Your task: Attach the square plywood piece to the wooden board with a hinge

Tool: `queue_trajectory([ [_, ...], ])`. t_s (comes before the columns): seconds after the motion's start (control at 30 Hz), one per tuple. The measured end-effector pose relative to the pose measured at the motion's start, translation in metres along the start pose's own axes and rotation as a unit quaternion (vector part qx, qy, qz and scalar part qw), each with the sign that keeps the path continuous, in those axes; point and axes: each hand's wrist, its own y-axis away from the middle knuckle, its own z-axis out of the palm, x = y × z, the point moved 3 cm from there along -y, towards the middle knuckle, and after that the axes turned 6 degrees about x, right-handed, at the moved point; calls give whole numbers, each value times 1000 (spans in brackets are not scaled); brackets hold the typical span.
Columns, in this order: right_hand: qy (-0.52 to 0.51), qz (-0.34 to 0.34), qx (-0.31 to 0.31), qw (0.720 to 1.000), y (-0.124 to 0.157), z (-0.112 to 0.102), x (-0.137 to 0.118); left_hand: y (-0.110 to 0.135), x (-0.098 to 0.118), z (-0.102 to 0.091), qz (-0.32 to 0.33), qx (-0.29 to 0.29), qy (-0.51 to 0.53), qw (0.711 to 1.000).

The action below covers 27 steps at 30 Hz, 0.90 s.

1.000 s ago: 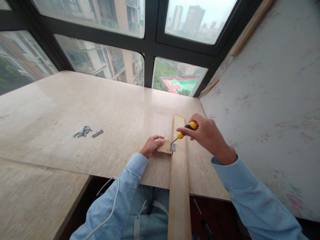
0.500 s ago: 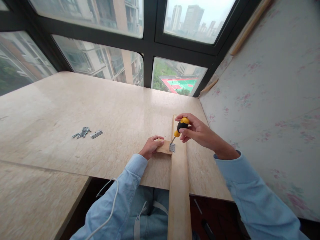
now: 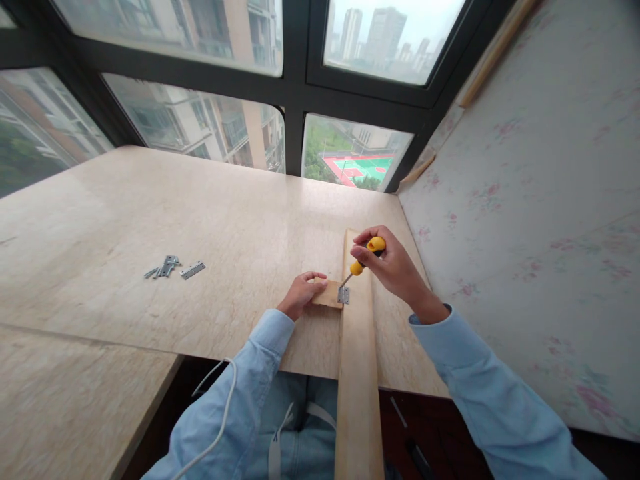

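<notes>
A long wooden plank (image 3: 356,373) runs from the marble tabletop (image 3: 200,220) toward me, past the table's near edge. A small wooden block (image 3: 330,294) lies against its left side, joined by a small metal hinge (image 3: 344,295). My left hand (image 3: 300,293) is closed over the block's left end, pressing it down. My right hand (image 3: 387,267) grips a yellow and black screwdriver (image 3: 361,261), its tip on the hinge.
Several loose metal hinges (image 3: 173,268) lie on the tabletop to the left. Dark-framed windows (image 3: 295,100) stand behind the table. A flowered wall (image 3: 525,200) closes the right side. A white cable (image 3: 220,407) hangs by my left sleeve.
My right hand has turned on the screwdriver handle and shifted slightly left, the tip staying on the hinge. My left hand has kept its hold on the block.
</notes>
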Motion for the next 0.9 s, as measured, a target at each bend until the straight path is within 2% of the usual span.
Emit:
queue_trajectory([
  [0.07, -153, 41, -64, 985, 1, 3, 5, 0, 0, 0, 1, -1, 1, 1000],
  [0.13, -227, 60, -94, 968, 3, 6, 8, 1, 1, 1, 2, -2, 2, 1000],
  [0.3, -286, 59, -55, 955, 7, 12, 15, 1, 0, 0, 2, 4, -3, 1000],
  [0.4, -326, 70, -53, 941, 8, 14, 17, 1, 1, 0, 4, 7, -7, 1000],
  [0.57, -258, 41, -99, 960, 13, 11, 20, 3, 2, 0, 10, 4, -11, 1000],
  [0.6, -233, 29, -81, 969, 14, 9, 21, 4, 2, 0, 13, 5, -12, 1000],
  [0.67, -161, -2, -5, 987, 16, 6, 24, 4, 1, 0, 19, 9, -16, 1000],
  [0.77, -45, -16, 107, 993, 17, 5, 29, 4, 0, 0, 25, 14, -21, 999],
  [0.83, -38, -14, 120, 992, 16, 9, 33, 4, 0, 0, 26, 16, -24, 999],
  [0.9, -96, -18, 84, 992, 14, 13, 36, 4, 0, 0, 26, 17, -28, 999],
])
